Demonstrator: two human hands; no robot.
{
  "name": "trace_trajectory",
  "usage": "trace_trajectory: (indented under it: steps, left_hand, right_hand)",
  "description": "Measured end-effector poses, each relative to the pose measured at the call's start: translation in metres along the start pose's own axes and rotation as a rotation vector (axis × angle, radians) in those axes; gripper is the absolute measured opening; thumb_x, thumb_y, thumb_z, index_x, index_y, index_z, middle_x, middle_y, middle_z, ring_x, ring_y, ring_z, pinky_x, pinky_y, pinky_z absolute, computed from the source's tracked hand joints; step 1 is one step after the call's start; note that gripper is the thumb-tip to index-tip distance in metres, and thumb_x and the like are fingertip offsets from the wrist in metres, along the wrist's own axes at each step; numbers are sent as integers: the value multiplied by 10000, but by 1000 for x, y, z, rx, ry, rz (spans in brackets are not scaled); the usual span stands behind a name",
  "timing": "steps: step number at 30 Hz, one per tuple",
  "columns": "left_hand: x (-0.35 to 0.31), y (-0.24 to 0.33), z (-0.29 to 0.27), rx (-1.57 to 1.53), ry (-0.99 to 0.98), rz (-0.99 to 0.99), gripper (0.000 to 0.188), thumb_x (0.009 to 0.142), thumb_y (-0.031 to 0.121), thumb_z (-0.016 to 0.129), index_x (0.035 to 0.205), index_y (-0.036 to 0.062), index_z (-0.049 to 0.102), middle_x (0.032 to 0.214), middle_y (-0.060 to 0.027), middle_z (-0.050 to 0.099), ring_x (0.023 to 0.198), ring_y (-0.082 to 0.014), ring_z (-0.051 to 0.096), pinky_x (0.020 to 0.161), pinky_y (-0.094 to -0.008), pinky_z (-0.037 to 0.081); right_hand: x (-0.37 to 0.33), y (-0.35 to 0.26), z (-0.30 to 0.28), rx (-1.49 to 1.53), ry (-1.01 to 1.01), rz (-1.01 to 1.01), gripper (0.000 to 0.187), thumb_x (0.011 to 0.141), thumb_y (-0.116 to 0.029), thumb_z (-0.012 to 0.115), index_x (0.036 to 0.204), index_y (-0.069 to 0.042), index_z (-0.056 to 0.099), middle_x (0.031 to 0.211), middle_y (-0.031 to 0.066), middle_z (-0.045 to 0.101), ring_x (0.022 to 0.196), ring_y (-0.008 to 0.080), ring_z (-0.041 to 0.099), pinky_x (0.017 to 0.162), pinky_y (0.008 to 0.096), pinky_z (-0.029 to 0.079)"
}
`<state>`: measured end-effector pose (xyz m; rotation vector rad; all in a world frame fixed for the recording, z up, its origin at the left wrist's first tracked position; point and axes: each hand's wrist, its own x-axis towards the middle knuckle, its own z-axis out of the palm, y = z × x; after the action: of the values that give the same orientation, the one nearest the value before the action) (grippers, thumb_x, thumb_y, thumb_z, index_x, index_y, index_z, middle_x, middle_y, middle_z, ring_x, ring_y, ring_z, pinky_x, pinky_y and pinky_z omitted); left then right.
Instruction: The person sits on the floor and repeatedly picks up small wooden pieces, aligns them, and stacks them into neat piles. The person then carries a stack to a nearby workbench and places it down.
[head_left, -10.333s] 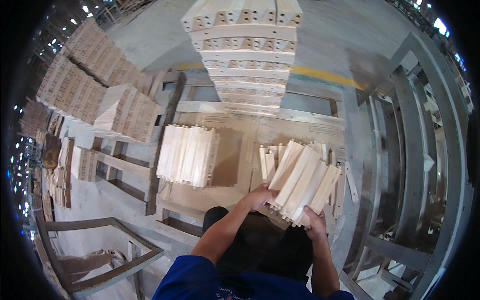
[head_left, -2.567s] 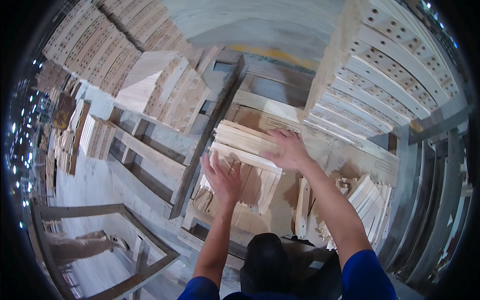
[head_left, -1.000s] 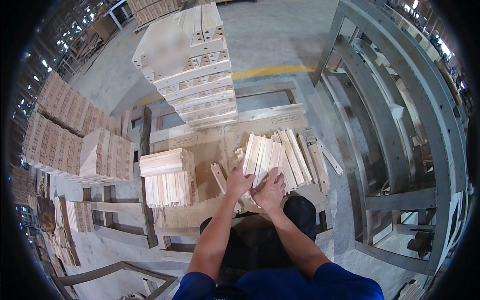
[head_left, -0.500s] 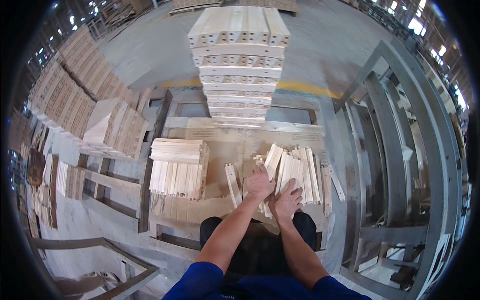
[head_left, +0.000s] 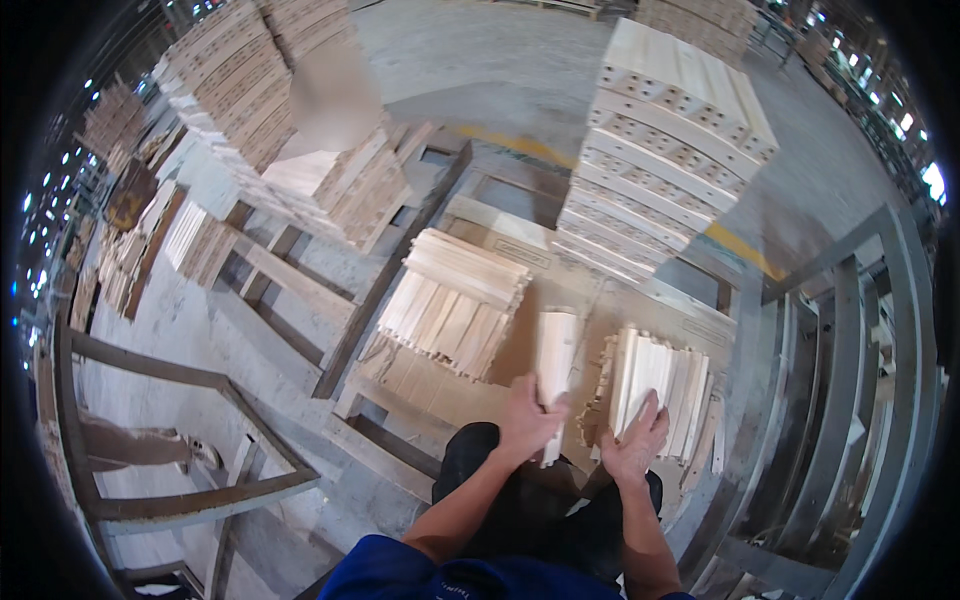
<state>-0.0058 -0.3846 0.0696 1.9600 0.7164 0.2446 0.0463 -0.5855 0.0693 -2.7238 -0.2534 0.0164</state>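
My left hand (head_left: 528, 418) is closed around the lower part of a small bundle of pale wooden slats (head_left: 557, 345), held between the two piles. Exactly how many slats it grips is hard to tell. My right hand (head_left: 638, 440) lies on the near end of the right-hand pile of slats (head_left: 680, 385), fingers spread over the top pieces. To the left sits a neater block of stacked slats (head_left: 440, 320), its upper pieces laid crosswise over the lower ones. Both piles rest on a brown cardboard sheet (head_left: 520, 255).
A tall stack of drilled wooden bars (head_left: 660, 150) rises beyond the cardboard. More bar stacks (head_left: 240, 110) stand at far left on a pallet (head_left: 290, 290). Metal frames flank me, one at lower left (head_left: 190, 510) and a larger one at right (head_left: 905, 330). A person's foot (head_left: 200, 450) shows at left.
The view has swung left. My left hand has drawn away from the right-hand pile with several slats in its grip. My right hand stays on that pile, its slats now more evenly lined up.
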Motion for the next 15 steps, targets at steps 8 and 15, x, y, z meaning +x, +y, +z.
trace_trajectory:
  steps: [8, 15]
  left_hand:
    - [17, -77, -131, -124, 745, -314, 413, 881, 259, 770, 1162, -19, 647, 1005, -182, 717, 928, -304, 714, 851, -426, 554]
    - [22, -113, -143, -115, 880, -373, 441, 876, 309, 776, 1122, -34, 650, 999, -182, 729, 889, -289, 715, 841, -414, 559]
  right_hand:
    - [91, -190, 38, 66, -363, -894, 1057, 730, -263, 822, 1647, -136, 312, 1507, 298, 352, 1320, 474, 415, 1121, 568, 348]
    - [121, -299, 103, -158, -497, -1095, 1059, 727, -264, 820, 1646, -148, 306, 1487, 248, 370, 1319, 429, 424, 1098, 506, 346]
